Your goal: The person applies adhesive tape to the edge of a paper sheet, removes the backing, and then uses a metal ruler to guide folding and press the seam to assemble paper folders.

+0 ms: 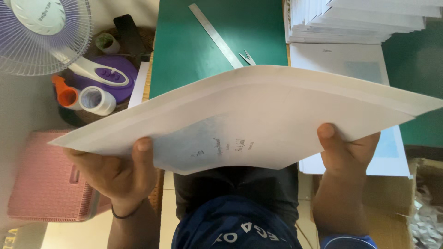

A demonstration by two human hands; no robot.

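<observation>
Head view: left hand (117, 173) and right hand (344, 150) pinch a white paper stack (258, 115) above the green mat (194, 50); even thumb pressure should keep edges aligned.

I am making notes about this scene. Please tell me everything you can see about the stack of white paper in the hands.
The stack of white paper is thin, with faint grey print showing through. It is held almost flat above the green table, sagging a little. The left hand and the right hand grip its near edge, thumbs on top.
</observation>
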